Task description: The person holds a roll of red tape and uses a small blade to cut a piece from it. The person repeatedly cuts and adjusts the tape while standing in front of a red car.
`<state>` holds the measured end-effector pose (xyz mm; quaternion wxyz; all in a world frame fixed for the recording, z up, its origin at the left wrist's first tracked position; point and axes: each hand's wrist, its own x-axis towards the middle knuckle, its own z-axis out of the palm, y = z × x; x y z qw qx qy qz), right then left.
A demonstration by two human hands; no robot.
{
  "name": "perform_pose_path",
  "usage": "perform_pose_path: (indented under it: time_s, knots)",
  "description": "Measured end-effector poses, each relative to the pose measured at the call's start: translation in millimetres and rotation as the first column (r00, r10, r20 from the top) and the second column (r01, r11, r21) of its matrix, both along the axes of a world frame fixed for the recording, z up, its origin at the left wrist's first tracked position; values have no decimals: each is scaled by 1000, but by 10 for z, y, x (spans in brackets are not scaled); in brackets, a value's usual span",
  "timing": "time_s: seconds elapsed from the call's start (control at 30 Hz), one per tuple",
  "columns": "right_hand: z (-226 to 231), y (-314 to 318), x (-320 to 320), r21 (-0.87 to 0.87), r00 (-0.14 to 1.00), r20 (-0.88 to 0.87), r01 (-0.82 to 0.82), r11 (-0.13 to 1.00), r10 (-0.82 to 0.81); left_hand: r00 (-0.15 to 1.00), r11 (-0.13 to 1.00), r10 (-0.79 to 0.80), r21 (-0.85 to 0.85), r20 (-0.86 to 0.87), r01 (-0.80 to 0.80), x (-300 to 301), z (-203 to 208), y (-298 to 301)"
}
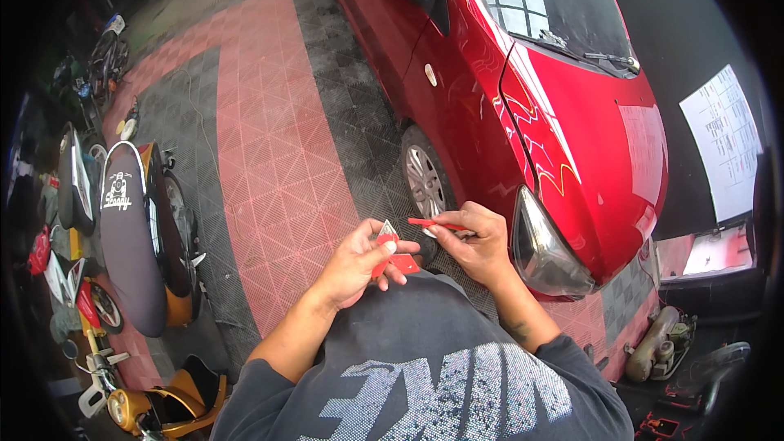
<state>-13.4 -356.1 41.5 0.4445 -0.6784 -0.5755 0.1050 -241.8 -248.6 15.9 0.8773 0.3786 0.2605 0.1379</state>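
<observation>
In front of my chest, my left hand (347, 269) is closed on small flat red pieces (403, 263), pinned under the thumb. One of them has a pale, pointed tip (387, 229) standing up above the fingers. To its right, my right hand (480, 247) pinches a thin red strip (420, 222) between thumb and fingers, its free end pointing left toward the other hand. A small gap separates the two hands. Just beyond the right hand stands a red car (584, 155), its headlight (545, 251) beside my wrist. The exact kind of the red pieces is too small to tell.
The car's front wheel (425, 175) is ahead of my hands. Several scooters, one with a dark seat (129, 237), line the left side. A yellow scooter (167, 408) is nearer. At right are a paper sheet (723, 143) and a tank-like machine (656, 343). Red and grey tiles (273, 131) cover the floor.
</observation>
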Motion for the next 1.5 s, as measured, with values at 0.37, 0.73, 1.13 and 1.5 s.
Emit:
perform_pose_path:
  time_s: [0.37,0.73,1.13,1.5]
  knots:
    - [18,161,-155,20,977,184,-110,994,105,999,997,40,68,19,-41,63,11,-54]
    - [7,174,-174,5,975,202,-95,996,92,998,997,63,51,24,-64,56,23,-35]
    - [72,188,-185,-25,966,230,-114,993,117,996,995,77,64,34,-79,31,30,-45]
    - [95,188,-170,6,968,210,-139,990,135,997,996,77,33,15,-77,47,30,-45]
